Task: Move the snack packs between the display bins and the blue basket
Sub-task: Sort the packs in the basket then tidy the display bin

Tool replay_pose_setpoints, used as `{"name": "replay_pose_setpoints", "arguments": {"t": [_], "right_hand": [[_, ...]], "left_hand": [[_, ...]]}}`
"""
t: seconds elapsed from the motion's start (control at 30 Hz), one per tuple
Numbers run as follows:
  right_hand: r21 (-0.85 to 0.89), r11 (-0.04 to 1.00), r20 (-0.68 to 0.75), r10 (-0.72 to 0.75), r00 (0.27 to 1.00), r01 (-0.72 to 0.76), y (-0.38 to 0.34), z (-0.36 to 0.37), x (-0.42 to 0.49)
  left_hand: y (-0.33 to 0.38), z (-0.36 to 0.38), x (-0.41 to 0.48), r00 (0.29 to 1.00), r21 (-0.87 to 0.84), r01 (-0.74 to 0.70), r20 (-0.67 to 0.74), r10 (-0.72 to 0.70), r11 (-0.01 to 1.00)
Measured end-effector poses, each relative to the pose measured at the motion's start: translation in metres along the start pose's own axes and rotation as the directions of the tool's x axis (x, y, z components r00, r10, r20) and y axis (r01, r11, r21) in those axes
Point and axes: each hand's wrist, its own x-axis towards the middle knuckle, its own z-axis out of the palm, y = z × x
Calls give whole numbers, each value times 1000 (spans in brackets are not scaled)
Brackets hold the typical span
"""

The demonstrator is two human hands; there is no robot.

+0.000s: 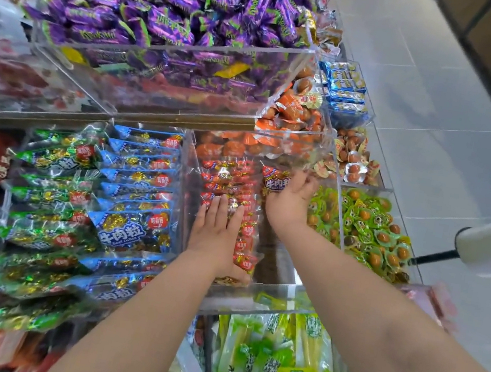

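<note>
Left grip (pixel 216 234) flat on red pks (pixel 228 179) in clear bin (pixel 272 289) — right grip (pixel 291 200) holds 1 red pk (pixel 274 184).

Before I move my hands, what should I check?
1. Right hand grips a shiny red foil snack pack: ok.
2. Left hand lies flat on the row of red packs: ok.
3. Free room in the clear plastic bin, right of the row: ok.
4. Blue basket within reach: cannot tell, not in view.
5. Neighbouring blue foil packs stay behind their divider: ok.
</note>
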Motion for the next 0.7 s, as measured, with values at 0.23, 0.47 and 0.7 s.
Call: {"name": "replay_pose_setpoints", "arguments": {"t": [0.23, 0.47, 0.7], "right_hand": [[81, 997, 293, -28, 956, 5, -4, -40, -34], [393, 919, 185, -41, 982, -36, 31, -108, -119], [504, 797, 138, 305, 942, -332, 140, -128, -235]], "left_hand": [[4, -13, -9, 997, -159, -5, -74, -6, 987], [36, -37, -64, 817, -460, -230, -570, -87, 858], [101, 5, -134, 854, -655, -426, -519, 38, 624]]}}
